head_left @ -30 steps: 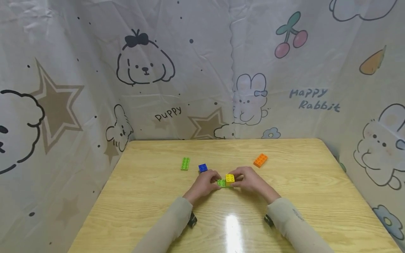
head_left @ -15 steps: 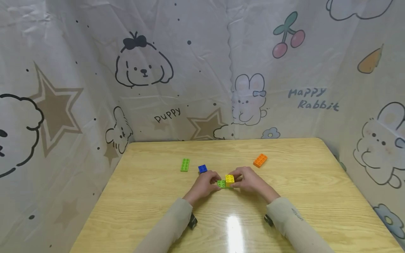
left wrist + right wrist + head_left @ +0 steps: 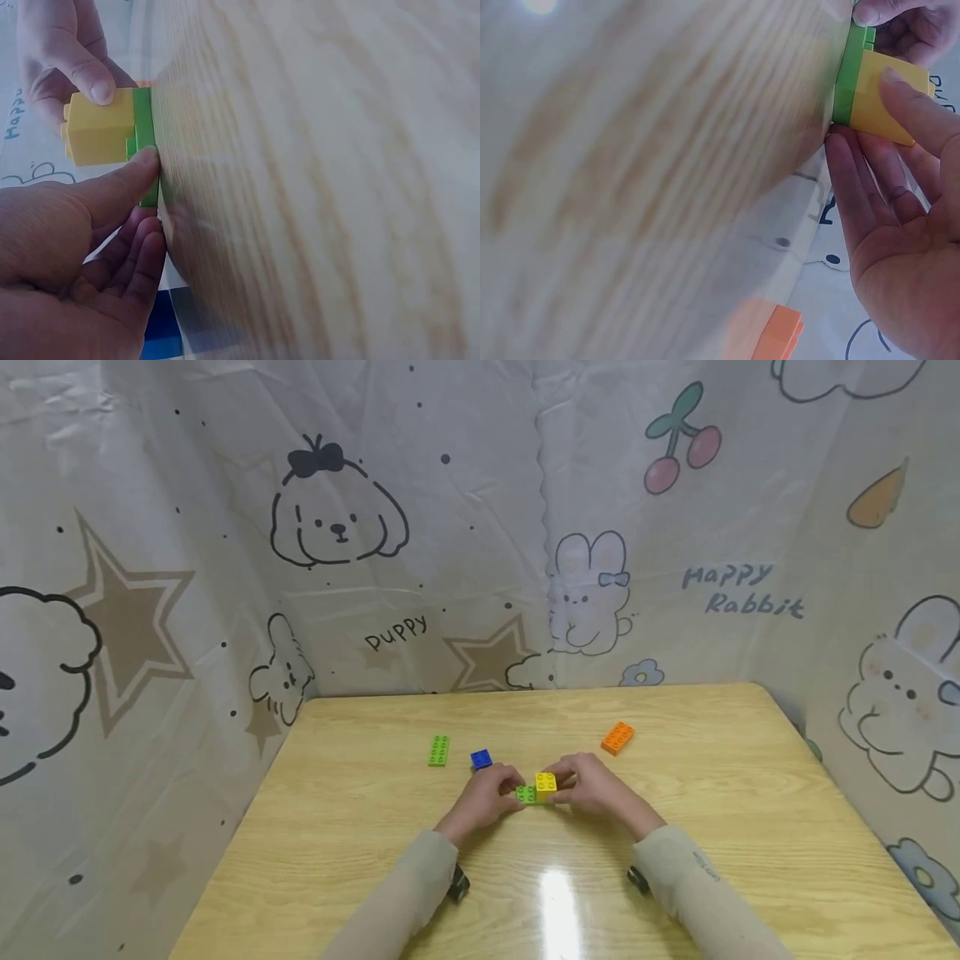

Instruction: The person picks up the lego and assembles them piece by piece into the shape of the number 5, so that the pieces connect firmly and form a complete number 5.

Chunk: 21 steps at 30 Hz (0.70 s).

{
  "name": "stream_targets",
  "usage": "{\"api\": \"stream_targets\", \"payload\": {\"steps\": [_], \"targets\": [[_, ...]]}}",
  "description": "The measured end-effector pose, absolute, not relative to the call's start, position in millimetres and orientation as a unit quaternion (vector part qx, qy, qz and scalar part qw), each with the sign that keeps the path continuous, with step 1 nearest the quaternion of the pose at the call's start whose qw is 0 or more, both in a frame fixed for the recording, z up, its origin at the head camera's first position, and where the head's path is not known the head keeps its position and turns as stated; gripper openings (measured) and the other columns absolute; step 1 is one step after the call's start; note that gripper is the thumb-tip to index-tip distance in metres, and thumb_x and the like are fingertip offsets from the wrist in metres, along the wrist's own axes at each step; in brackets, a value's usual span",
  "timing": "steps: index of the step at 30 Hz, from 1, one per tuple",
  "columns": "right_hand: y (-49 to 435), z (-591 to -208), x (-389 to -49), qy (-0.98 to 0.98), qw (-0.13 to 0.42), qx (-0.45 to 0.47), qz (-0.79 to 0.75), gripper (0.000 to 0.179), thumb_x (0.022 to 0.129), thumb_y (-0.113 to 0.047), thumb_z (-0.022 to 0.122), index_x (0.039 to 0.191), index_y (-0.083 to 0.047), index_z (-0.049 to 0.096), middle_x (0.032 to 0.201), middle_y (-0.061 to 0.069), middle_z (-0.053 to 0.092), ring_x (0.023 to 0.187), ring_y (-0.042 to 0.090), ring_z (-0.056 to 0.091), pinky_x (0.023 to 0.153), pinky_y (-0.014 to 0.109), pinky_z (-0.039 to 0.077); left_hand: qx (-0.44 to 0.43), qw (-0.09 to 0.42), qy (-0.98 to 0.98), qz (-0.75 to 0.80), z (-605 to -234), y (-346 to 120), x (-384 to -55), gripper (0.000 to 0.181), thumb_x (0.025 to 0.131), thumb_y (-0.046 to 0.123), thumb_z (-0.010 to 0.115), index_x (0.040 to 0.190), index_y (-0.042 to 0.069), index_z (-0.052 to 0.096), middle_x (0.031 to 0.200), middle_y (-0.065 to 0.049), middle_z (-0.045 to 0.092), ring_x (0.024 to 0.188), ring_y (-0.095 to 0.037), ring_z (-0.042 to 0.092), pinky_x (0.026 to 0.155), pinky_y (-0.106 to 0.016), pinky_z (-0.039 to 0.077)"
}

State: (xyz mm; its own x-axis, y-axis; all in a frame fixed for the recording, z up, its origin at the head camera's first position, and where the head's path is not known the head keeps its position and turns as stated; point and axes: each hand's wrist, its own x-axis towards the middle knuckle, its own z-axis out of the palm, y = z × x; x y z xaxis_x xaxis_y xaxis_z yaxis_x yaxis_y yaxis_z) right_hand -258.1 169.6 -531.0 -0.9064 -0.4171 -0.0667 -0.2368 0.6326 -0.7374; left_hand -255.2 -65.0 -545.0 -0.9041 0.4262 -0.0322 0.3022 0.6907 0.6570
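Note:
A yellow block (image 3: pixel 546 786) with studs on top stands on the right part of a thin green building plate (image 3: pixel 526 794), which lies flat on the table. The left hand (image 3: pixel 483 797) pinches the plate's left end between thumb and fingers; its thumb (image 3: pixel 124 180) lies along the near edge in the left wrist view. From the other side, the right hand (image 3: pixel 595 787) holds the yellow block, its thumb (image 3: pixel 915 112) against the block's side in the right wrist view. Beyond the left hand sits a blue block (image 3: pixel 481 759), partly hidden by the fingers.
A second thin green plate (image 3: pixel 439 750) lies farther back on the left. An orange block (image 3: pixel 617 738) is at the back right. The wooden table (image 3: pixel 360 827) meets a printed cloth (image 3: pixel 480 527) along its back edge.
Both hands keep the same hold on the green plate and yellow block. Only the head view shifts slightly.

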Motion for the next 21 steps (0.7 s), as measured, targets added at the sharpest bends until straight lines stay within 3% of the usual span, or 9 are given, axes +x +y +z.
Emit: {"api": "stream_targets", "payload": {"steps": [21], "targets": [[169.3,-529.8,-257.5,0.898,0.115,-0.171,-0.389,0.032,0.085,-0.012,0.086,0.117,-0.013,0.078,0.106,0.000,0.074,0.098,0.016,0.071,0.088,0.037,0.062,0.201,0.092,0.910,0.352,-544.3,-63.9,-255.4,0.026,0.087,0.015,0.085,0.110,0.013,0.074,0.103,0.001,0.067,0.093,-0.012,0.060,0.085,-0.029,0.053]]}}
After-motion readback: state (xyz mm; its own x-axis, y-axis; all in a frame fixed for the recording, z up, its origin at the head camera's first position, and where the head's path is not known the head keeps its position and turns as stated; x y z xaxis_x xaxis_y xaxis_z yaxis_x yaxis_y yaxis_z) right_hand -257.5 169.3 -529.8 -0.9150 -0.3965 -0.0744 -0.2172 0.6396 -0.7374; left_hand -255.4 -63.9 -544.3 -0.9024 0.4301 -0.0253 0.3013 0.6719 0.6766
